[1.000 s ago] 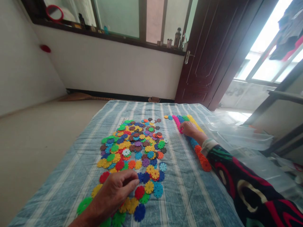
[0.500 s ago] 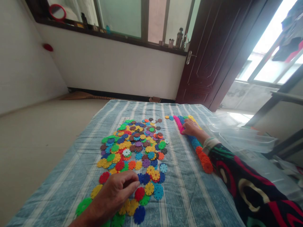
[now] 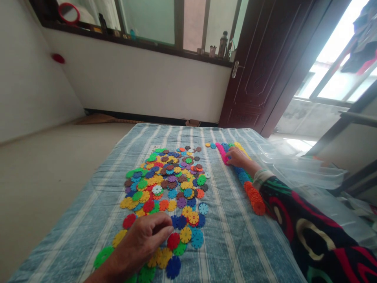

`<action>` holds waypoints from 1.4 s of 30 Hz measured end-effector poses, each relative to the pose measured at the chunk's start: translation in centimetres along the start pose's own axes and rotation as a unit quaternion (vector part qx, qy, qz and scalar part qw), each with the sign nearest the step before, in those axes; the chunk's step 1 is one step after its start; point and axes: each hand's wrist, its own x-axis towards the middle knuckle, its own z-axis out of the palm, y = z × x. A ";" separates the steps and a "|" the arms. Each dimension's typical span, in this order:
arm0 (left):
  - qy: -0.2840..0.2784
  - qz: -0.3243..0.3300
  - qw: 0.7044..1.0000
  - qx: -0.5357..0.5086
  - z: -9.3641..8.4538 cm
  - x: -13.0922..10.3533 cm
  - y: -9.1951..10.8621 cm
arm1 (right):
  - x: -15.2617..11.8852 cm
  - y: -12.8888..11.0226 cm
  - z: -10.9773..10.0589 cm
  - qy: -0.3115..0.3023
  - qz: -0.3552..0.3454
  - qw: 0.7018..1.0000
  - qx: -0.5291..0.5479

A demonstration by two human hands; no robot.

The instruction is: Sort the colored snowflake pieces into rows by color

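My left hand (image 3: 147, 237) rests over the near part of a wide spread of colourful notched discs (image 3: 172, 179), thumb and fingertips together beside dark blue discs (image 3: 178, 222); what it holds, if anything, is hidden. Farther off on the right, my right hand (image 3: 235, 156) has its fingers bent down at the near end of a pink row of discs (image 3: 221, 153). Its fingertips are too small to show what they grip. Blue discs (image 3: 242, 175) and orange discs (image 3: 255, 199) lie in overlapping rows beside and below that wrist. Yellow discs (image 3: 239, 147) lie just beyond the hand.
A striped blue cloth (image 3: 224, 220) covers the surface. Clear plastic containers (image 3: 309, 175) stand at its right edge. Behind are a dark red door (image 3: 250, 78) and a window ledge bearing a bottle (image 3: 223, 45) and a red-framed mirror (image 3: 69, 13).
The view has shifted very slightly. Both hands keep the same pose and place over the discs.
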 end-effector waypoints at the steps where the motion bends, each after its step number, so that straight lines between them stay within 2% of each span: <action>1: 0.000 -0.001 1.000 0.001 0.0 0.0 0.0 | 0.0 0.1 0.0 0.000 -0.004 1.000 0.003; 12: -0.003 0.002 1.000 -0.001 0.3 0.1 -0.8 | -0.8 -0.3 0.3 0.008 -0.054 0.998 0.013; 18: -0.007 -0.001 1.000 -0.003 0.1 -0.1 -0.3 | -0.6 0.0 0.3 -0.006 -0.045 0.999 0.019; 27: 0.003 0.012 1.000 -0.007 0.3 0.1 -0.7 | -1.4 1.1 0.9 0.023 -0.045 0.998 0.037; 34: -0.003 0.011 1.000 0.000 0.3 0.1 -0.6 | -1.9 0.1 0.8 0.015 -0.068 0.997 0.041; 42: 0.001 0.012 1.000 0.011 0.2 -0.2 -0.1 | -1.9 -0.8 0.4 0.025 -0.063 0.997 0.044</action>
